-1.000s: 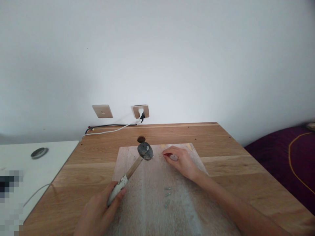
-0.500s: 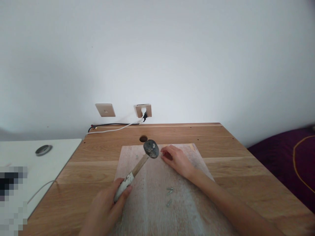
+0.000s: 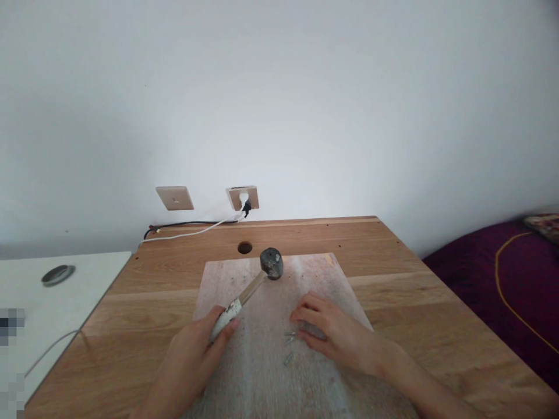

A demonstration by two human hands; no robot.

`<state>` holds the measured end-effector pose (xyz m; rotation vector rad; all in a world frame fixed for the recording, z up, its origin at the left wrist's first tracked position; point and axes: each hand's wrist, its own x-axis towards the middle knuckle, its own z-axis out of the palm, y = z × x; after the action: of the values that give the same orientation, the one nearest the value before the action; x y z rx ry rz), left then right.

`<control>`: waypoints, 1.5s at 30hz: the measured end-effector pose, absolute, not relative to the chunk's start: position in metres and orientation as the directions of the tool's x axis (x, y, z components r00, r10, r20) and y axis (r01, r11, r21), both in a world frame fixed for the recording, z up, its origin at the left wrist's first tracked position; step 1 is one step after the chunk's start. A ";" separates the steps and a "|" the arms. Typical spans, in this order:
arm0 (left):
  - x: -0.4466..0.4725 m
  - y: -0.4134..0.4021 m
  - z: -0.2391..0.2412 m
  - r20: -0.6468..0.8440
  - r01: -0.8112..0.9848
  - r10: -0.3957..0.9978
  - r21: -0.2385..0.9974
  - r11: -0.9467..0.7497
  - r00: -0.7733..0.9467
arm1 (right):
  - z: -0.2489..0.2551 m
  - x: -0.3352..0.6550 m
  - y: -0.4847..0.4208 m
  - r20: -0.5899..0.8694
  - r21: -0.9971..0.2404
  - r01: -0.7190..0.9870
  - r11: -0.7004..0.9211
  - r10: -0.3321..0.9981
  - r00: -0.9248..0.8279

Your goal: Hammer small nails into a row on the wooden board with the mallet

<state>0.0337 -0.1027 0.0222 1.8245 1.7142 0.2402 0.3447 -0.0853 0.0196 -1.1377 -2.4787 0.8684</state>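
My left hand (image 3: 192, 358) grips the pale wooden handle of a hammer (image 3: 251, 288), whose dark head (image 3: 271, 263) rests low over the whitish board (image 3: 271, 372). My right hand (image 3: 336, 334) lies on the board with its fingers stretched toward several small nails (image 3: 289, 343) just left of the fingertips. It holds nothing that I can see.
The board lies on a wooden desk (image 3: 414, 314) with a round cable hole (image 3: 244, 248). Wall sockets (image 3: 242, 198) and cables run along the back edge. A white table (image 3: 52, 297) stands to the left, a purple bed cover (image 3: 502, 273) to the right.
My right hand has drawn back from beside the hammer head toward me, down to the loose nails. The hammer head has dipped slightly and stays over the far part of the board.
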 end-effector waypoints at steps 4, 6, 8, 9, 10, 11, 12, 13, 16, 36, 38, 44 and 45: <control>0.031 -0.104 0.022 -0.267 0.826 0.951 0.563 0.022 0.157 | 0.014 0.337 -0.085 0.008 -0.615 0.564 0.550 0.720 -0.694; 0.028 -0.107 0.020 -0.257 0.822 0.955 0.568 0.026 0.148 | 0.010 0.337 -0.082 0.035 -0.623 0.559 0.548 0.733 -0.679; 0.023 -0.110 0.016 -0.246 0.817 0.961 0.576 0.037 0.130 | 0.006 0.340 -0.077 0.071 -0.619 0.574 0.537 0.765 -0.640; 0.021 -0.111 0.014 -0.239 0.812 0.964 0.583 0.044 0.119 | 0.005 0.341 -0.074 0.093 -0.607 0.592 0.530 0.787 -0.609; 0.018 -0.113 0.011 -0.232 0.803 0.966 0.594 0.050 0.111 | 0.005 0.343 -0.069 0.116 -0.589 0.616 0.523 0.809 -0.576; 0.016 -0.114 0.009 -0.225 0.793 0.968 0.606 0.053 0.107 | 0.005 0.346 -0.064 0.138 -0.569 0.644 0.512 0.831 -0.540; 0.014 -0.114 0.008 -0.215 0.784 0.971 0.619 0.053 0.104 | 0.006 0.347 -0.058 0.156 -0.548 0.670 0.500 0.849 -0.505; 0.012 -0.115 0.007 -0.201 0.775 0.975 0.630 0.050 0.101 | 0.007 0.349 -0.051 0.172 -0.532 0.693 0.486 0.863 -0.474; 0.009 -0.116 0.006 -0.161 0.764 0.983 0.644 0.038 0.087 | 0.010 0.350 -0.029 0.194 -0.500 0.736 0.457 0.887 -0.420; 0.003 -0.124 0.012 -0.153 0.771 0.986 0.635 0.049 0.064 | 0.000 0.328 -0.004 0.118 -0.381 0.761 0.524 0.844 -0.522; 0.003 -0.124 0.013 -0.172 0.772 0.983 0.634 0.056 0.070 | -0.002 0.331 -0.004 0.130 -0.396 0.768 0.504 0.858 -0.496; 0.010 -0.121 0.014 -0.209 0.770 0.973 0.636 0.061 0.096 | 0.002 0.331 -0.005 0.138 -0.436 0.759 0.483 0.870 -0.474; 0.014 -0.119 0.016 -0.216 0.772 0.971 0.632 0.057 0.105 | 0.003 0.330 -0.005 0.142 -0.445 0.758 0.477 0.873 -0.466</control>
<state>0.0136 -0.1189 0.0157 1.7565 1.7083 0.4022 0.3299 -0.0052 0.0032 -1.3725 -2.3777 0.4578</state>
